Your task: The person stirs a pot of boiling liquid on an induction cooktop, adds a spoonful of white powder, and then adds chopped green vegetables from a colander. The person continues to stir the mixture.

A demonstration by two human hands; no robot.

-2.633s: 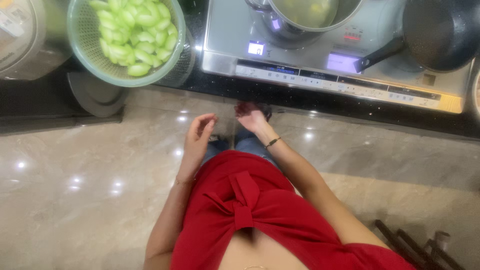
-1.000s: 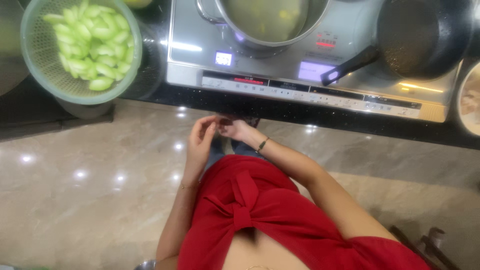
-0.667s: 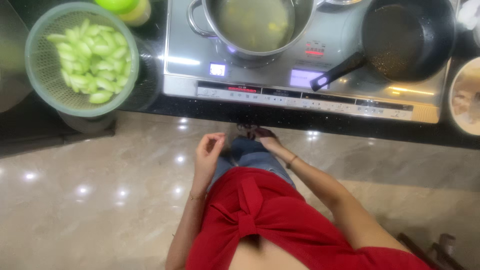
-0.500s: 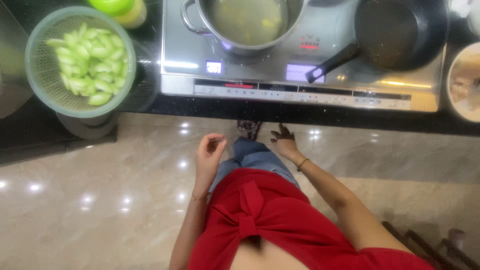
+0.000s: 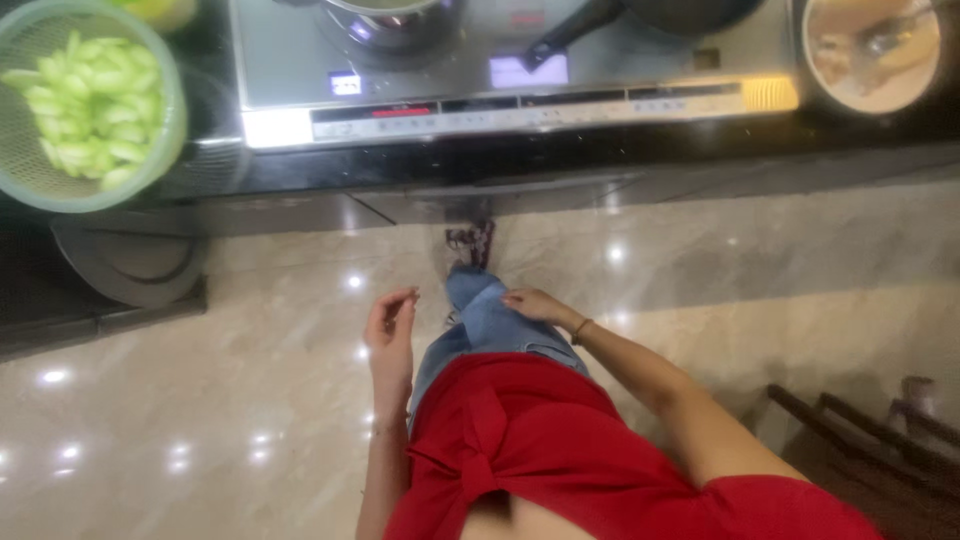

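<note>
At the upper left of the frame sits a pale green colander (image 5: 88,105) on the dark counter, its basket heaped with light green cut vegetable pieces (image 5: 85,110). Just below it, toward the lower left, a round dark lid-like disc (image 5: 130,262) lies at the counter's edge.

Moving right along the top, a silver induction cooktop (image 5: 520,95) runs across the frame, its long axis lying left to right; a strip of controls faces the person. On it stands a steel pot (image 5: 390,18), cut off by the top edge, and right of that a dark frying pan whose black handle (image 5: 565,30) points down and to the left. At the upper right a round bowl (image 5: 872,50) holds a pale brownish mix with a spoon in it.

Below the counter spreads glossy beige marble floor (image 5: 200,400) dotted with light reflections. Nothing stands between the hands and the counter; both are held low, well apart from the cooktop.

Left of centre, the left hand (image 5: 392,335) is raised in front of the body, fingers loosely curled and pointing up toward the counter, holding nothing. Right of it, the right hand (image 5: 535,305) lies flat against the blue jeans (image 5: 490,325) at the thigh, fingers pointing left, empty, with a thin bracelet (image 5: 580,330) at the wrist. A red top (image 5: 530,450) fills the lower centre. At the lower right, dark chair rails (image 5: 860,440) slant across the corner.
</note>
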